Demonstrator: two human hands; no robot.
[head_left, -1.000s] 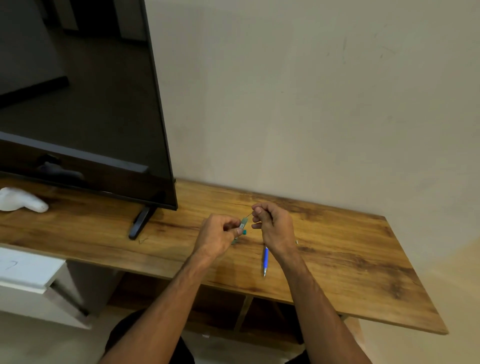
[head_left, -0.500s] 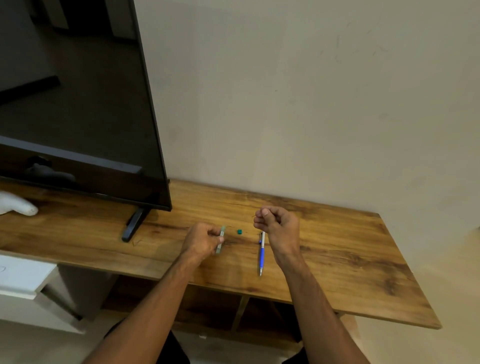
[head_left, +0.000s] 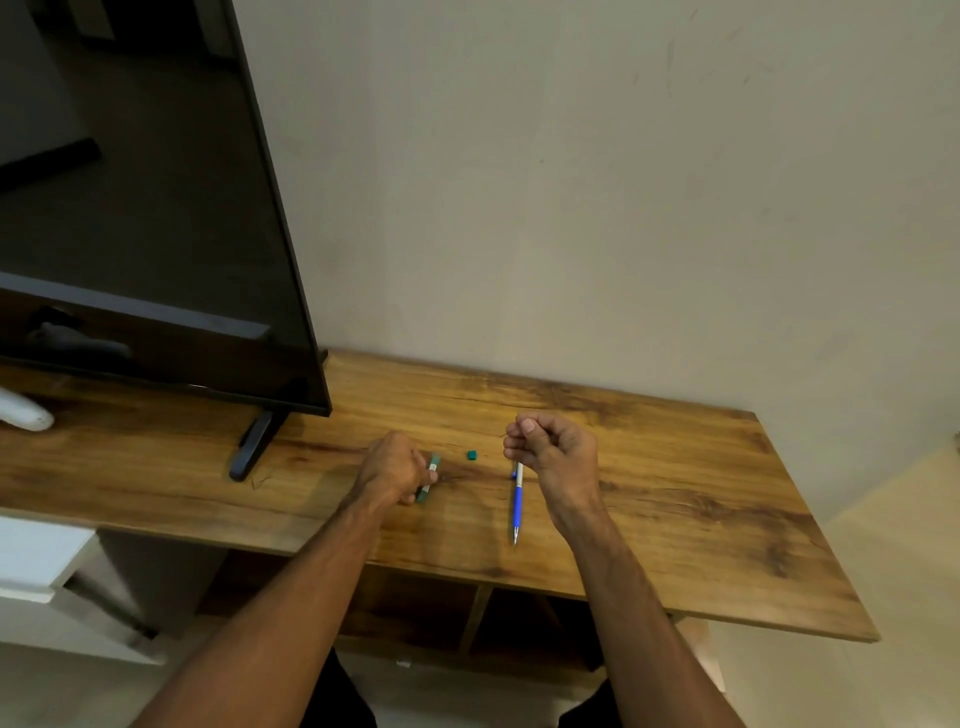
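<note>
My left hand (head_left: 396, 470) holds a small green tube-shaped case (head_left: 429, 477) low over the wooden table (head_left: 675, 493). A tiny green cap (head_left: 471, 455) lies loose on the table just right of it. My right hand (head_left: 553, 453) is raised a little, its fingertips pinching something very thin, like a pencil lead (head_left: 505, 435). A blue and white mechanical pencil (head_left: 517, 501) lies on the table under my right hand, its tip pointing toward me.
A large black TV (head_left: 156, 234) stands on the left, its foot (head_left: 254, 446) on the table. A white object (head_left: 23, 413) lies at the far left edge. The wall is close behind, and open shelves sit under the table.
My hands have moved apart: the left one lowered the green case toward the table and the right one drew back with the thin piece. The green cap now lies on the table.
</note>
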